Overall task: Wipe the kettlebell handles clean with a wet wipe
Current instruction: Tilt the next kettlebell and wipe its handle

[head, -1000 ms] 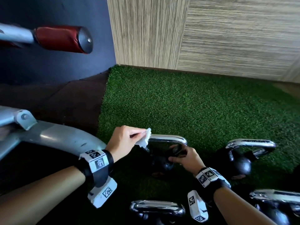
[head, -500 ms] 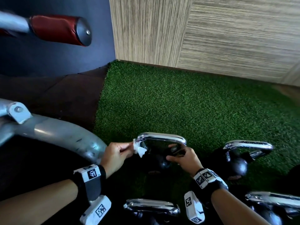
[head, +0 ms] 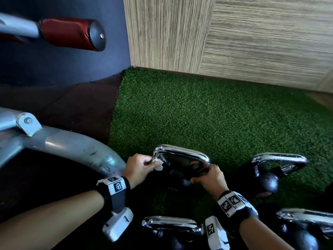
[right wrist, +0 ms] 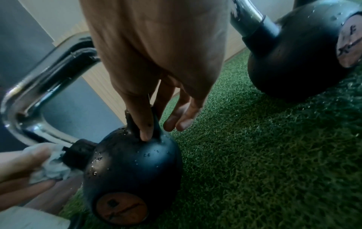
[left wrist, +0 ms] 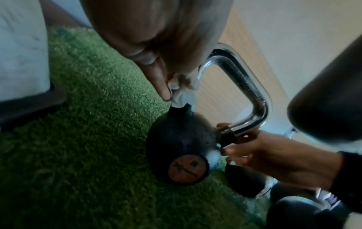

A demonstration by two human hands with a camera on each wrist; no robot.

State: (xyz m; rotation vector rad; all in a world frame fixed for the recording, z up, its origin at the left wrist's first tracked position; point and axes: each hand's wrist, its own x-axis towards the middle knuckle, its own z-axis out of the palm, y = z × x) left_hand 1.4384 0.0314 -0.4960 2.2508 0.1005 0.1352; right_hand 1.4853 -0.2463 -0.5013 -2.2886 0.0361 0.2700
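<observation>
Four kettlebells stand on the green turf [head: 207, 114], each black with a chrome handle. The one being worked on, the far-left kettlebell [left wrist: 176, 148], is tipped so its round orange base disc shows in both wrist views. Its chrome handle [head: 182, 153] is a rounded loop.

The left hand [head: 138, 167] pinches a crumpled white wet wipe [left wrist: 181, 94] between thumb and fingers and presses it against the left leg of the handle, right where the chrome meets the black collar of the bell. The right hand [head: 210, 177] steadies the same kettlebell at the other side: its fingers curl round the right leg of the handle at its base, with one finger [right wrist: 145, 122] laid down along the black neck onto the ball. Small water droplets speckle the black ball.

A second kettlebell [head: 266, 177] sits just right of the first, apart from both hands. Two more chrome handles show at the near edge, one [head: 171, 225] between the forearms and one [head: 306, 219] at the near right.

To the left, a curved grey metal frame [head: 72, 147] crosses dark rubber flooring, and a red padded roller [head: 72, 34] juts out above it. Wood-grain wall panels [head: 234, 33] rise at the far edge of the turf.
</observation>
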